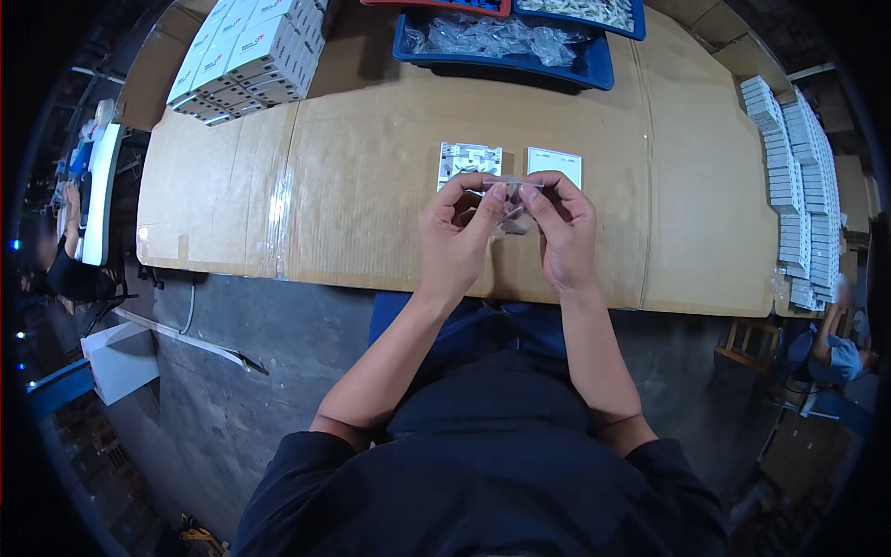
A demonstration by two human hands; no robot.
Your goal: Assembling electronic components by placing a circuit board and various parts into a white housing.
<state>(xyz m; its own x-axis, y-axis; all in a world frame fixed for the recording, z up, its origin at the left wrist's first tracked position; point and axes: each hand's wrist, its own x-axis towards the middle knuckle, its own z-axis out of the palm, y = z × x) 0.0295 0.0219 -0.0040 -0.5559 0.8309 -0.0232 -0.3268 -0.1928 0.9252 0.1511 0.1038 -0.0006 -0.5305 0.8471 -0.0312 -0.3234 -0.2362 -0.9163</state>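
Between both hands is a small clear plastic bag (513,223), its top edge pinched by thumbs and fingers. My left hand (457,223) grips it from one side, my right hand (563,227) from the other, thumbs close together. What the bag contains is too small to make out. Just beyond my left hand lies a white plastic housing (470,160) with small parts in it, partly hidden by my fingers. Behind my right hand is a flat white square plate (555,164), its near part covered by the hand.
Cardboard (362,186) covers the table. White boxes (251,56) are stacked at the far left. A blue tray of clear bags (594,70) stands at the back, beside a blue bin of small pale parts (636,23) and a red tray (436,7). Stacked white pieces (794,186) line the right. People work at both sides.
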